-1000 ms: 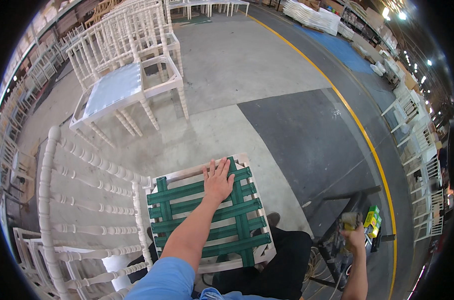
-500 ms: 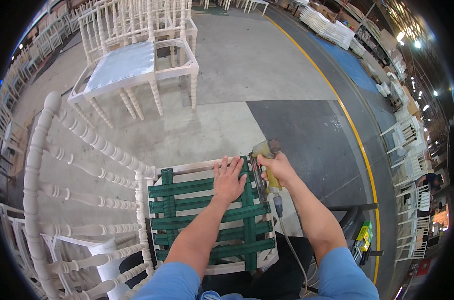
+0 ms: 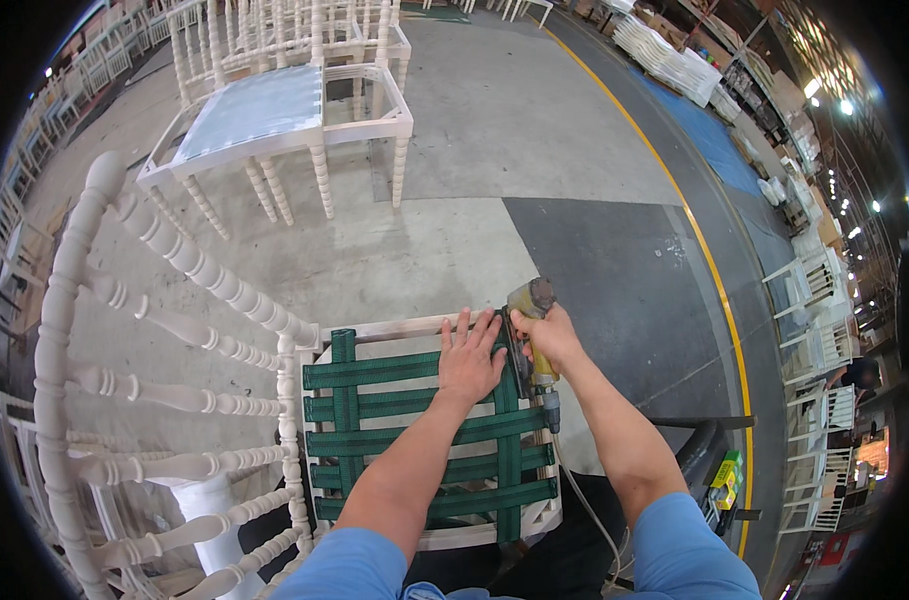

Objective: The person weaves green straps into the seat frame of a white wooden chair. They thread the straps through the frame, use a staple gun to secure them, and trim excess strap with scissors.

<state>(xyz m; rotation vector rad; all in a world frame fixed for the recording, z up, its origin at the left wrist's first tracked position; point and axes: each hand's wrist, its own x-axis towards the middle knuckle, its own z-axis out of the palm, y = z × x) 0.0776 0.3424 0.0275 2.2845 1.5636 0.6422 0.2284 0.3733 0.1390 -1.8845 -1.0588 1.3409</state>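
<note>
A white wooden chair with a turned-spindle back [image 3: 200,265] lies in front of me, its seat frame [image 3: 405,327] toward my lap. Dark green webbing straps [image 3: 375,441] cross the frame in a woven grid. My left hand [image 3: 472,362] lies flat with fingers spread, over the far end of a strap near the far right corner. In my right hand [image 3: 553,340] is a yellow pneumatic staple gun [image 3: 542,368], its dark nose along the frame's right edge beside my left fingertips. An air hose [image 3: 580,492] runs from its handle down toward my lap.
White chairs, one with a pale blue seat panel [image 3: 255,108], stand stacked at the far left. A yellow floor line [image 3: 710,255] runs along the right. Green and yellow boxes [image 3: 727,475] sit at the lower right. More white chairs [image 3: 820,390] line the right side, near another person.
The staple gun has come slightly left, closer to my left hand and the frame's edge. My left hand has shifted slightly right. The whole view has also shifted a little.
</note>
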